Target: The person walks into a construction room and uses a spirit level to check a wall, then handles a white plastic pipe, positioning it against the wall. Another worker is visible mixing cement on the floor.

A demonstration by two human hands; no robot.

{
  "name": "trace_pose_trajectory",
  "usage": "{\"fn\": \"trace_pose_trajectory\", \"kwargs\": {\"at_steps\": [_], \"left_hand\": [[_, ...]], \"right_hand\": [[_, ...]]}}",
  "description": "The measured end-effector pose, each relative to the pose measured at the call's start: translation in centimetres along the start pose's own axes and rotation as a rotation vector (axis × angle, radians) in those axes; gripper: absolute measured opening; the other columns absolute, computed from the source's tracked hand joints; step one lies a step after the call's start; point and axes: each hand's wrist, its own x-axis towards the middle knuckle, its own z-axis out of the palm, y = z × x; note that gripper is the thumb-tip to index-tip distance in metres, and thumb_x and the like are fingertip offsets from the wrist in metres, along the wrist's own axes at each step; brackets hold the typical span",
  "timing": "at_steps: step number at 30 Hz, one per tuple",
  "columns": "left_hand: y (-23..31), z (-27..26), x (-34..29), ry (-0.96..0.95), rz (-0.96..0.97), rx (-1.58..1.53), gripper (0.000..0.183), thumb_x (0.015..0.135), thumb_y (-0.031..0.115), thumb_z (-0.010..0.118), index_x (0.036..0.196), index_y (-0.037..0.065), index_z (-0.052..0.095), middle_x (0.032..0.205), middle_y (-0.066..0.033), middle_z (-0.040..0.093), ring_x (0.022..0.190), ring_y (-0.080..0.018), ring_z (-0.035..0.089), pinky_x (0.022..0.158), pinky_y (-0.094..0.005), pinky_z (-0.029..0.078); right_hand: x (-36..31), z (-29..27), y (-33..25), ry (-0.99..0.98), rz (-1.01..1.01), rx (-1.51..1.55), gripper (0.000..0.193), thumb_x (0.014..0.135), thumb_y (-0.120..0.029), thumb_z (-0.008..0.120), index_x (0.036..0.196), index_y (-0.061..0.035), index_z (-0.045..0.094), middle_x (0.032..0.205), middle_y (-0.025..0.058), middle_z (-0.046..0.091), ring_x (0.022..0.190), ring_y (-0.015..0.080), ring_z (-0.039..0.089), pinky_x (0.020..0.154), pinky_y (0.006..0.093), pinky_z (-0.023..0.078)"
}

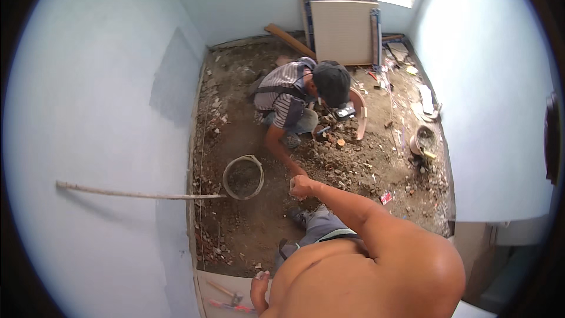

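My right hand is stretched out over the dirt floor, its fingers closed, meeting the hand of a crouching co-worker in a striped shirt and dark cap. What passes between the two hands, if anything, is too small to make out. To their left a round bucket with a pale rim stands on the soil. Low by my side, my left hand has its fingers curled, with something whitish at the tips that I cannot identify. A hammer lies near it on the pale floor edge.
Broken rubble covers the ground around the co-worker, beside a curved pinkish piece. A long pole leans by the left wall. Panels stand at the far wall. A small pail sits at the right.
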Motion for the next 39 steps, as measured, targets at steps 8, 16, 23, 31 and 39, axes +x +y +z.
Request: {"fn": "trace_pose_trajectory", "kwargs": {"at_steps": [8,16,23,31,39], "left_hand": [[8.7,-13.0,9.3,-0.035,0.197,0.466,0.062,0.088,0.037,0.065,0.134,-0.003,0.05,0.119,-0.017,0.064,0.103,-0.0249,0.063,0.087,-0.0383,0.049],[18.2,-7.2,7.4,-0.202,0.358,0.815,0.067,0.084,0.041,0.065,0.131,-0.005,0.052,0.128,-0.0247,0.058,0.121,-0.0337,0.056,0.101,-0.0387,0.042],[20.3,8.2,5.6,-0.582,0.445,1.158,0.072,0.084,0.045,0.066,0.137,-0.001,0.048,0.132,-0.0244,0.055,0.124,-0.0337,0.053,0.102,-0.0396,0.042],[26.4,24.2,0.6,-0.604,0.397,1.337,0.067,0.087,0.043,0.065,0.135,-0.001,0.05,0.129,-0.0198,0.059,0.121,-0.0316,0.056,0.1,-0.0391,0.043],[34.5,35.4,-2.3,-0.577,0.497,1.34,0.071,0.086,0.042,0.064,0.139,-0.002,0.045,0.131,-0.0202,0.058,0.122,-0.0297,0.056,0.102,-0.0364,0.042]], "right_hand": [[-18.3,10.7,8.8,0.146,0.439,0.387,0.022,0.086,-0.022,0.058,0.083,-0.0015,0.064,0.075,0.0115,0.066,0.068,0.0199,0.068,0.056,0.0374,0.054],[-35.0,37.0,7.8,-0.019,1.144,1.229,0.045,0.088,-0.031,0.059,0.123,-0.0034,0.059,0.116,0.0207,0.064,0.101,0.0372,0.065,0.083,0.0524,0.055],[-35.7,41.7,5.5,0.072,0.781,1.458,0.042,0.08,-0.026,0.07,0.119,-0.0126,0.065,0.113,0.0144,0.068,0.097,0.0338,0.066,0.084,0.0543,0.053],[-39.7,41.0,16.3,0.271,0.8,1.592,0.043,0.08,-0.024,0.071,0.12,-0.0097,0.065,0.11,0.0152,0.069,0.097,0.0349,0.067,0.083,0.0558,0.053],[-48.8,25.4,29.0,0.905,0.839,1.748,0.021,0.09,-0.025,0.064,0.098,-0.0057,0.062,0.078,0.0054,0.065,0.062,0.0182,0.066,0.052,0.0328,0.055]]}}
